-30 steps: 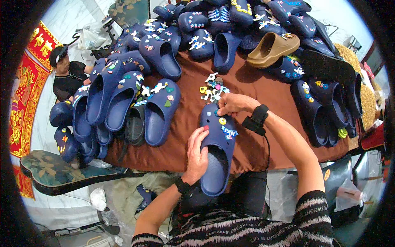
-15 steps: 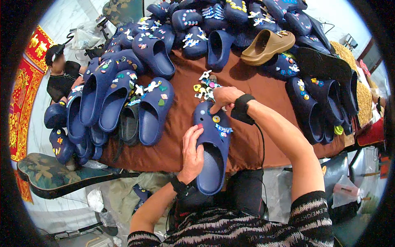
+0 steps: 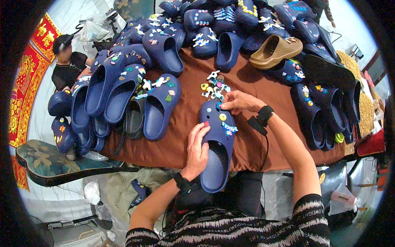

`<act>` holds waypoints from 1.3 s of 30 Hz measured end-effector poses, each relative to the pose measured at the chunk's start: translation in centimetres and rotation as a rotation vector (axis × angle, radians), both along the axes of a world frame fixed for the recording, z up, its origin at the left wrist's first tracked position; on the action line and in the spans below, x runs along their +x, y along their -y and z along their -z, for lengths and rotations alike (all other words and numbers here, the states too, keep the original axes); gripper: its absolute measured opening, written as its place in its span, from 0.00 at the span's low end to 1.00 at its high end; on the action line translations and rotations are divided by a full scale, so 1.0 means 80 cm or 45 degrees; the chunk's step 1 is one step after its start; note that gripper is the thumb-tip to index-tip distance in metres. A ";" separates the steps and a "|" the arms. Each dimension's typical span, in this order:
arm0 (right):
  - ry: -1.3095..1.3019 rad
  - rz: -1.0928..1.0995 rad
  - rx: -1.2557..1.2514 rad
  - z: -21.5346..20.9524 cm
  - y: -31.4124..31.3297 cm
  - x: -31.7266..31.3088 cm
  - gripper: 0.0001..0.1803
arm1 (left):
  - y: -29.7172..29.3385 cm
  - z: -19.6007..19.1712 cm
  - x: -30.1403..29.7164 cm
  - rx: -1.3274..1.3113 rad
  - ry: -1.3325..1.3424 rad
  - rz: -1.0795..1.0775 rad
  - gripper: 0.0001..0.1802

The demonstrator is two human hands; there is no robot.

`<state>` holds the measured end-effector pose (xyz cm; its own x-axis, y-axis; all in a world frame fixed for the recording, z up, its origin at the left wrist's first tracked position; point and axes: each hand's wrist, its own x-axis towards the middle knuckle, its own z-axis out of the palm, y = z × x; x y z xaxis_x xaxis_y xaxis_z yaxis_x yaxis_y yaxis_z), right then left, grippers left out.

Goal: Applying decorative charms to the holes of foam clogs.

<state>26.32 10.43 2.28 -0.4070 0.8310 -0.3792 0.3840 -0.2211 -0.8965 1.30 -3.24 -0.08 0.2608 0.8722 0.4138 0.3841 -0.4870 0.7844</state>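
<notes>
A navy blue clog (image 3: 216, 164) lies at the near edge of the brown-covered table, toe pointing away and heel overhanging the edge. My left hand (image 3: 198, 150) grips its left side, fingertips on the upper. At the toe, my right hand (image 3: 238, 102) pinches a small blue shoe charm (image 3: 218, 106) against the upper. A round yellow charm (image 3: 223, 117) and a blue-and-white lettered charm (image 3: 228, 128) sit on the clog's right side, and a pale one (image 3: 209, 110) near the toe. Just beyond the toe is a loose pile of colourful charms (image 3: 214, 88).
Decorated navy clogs (image 3: 162, 111) crowd the table's left, back and right. A tan clog (image 3: 276, 51) lies at the back right. A camouflage-patterned stool (image 3: 49, 160) stands at left, where another person (image 3: 66, 68) sits behind the clogs. A black cable (image 3: 266, 152) hangs from my right wrist.
My right hand has drawn back slightly to the right, uncovering the blue charm at its fingertips. My left hand keeps its grip on the clog. The whole view has shifted a little.
</notes>
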 end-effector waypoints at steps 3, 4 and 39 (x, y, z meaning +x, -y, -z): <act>-0.008 -0.040 0.173 -0.005 0.003 -0.008 0.17 | 0.001 0.000 0.000 -0.008 0.006 -0.009 0.29; -0.023 -0.068 0.317 -0.006 0.003 -0.009 0.15 | 0.001 0.001 0.001 -0.009 0.010 -0.010 0.29; -0.307 0.087 0.033 -0.012 0.018 -0.007 0.09 | 0.001 0.000 -0.003 0.005 0.030 0.005 0.30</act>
<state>25.80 9.01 3.25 -0.4254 0.8680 -0.2562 0.1436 -0.2148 -0.9660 1.09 -3.31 -0.10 0.2545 0.8696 0.4230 0.3633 -0.4914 0.7916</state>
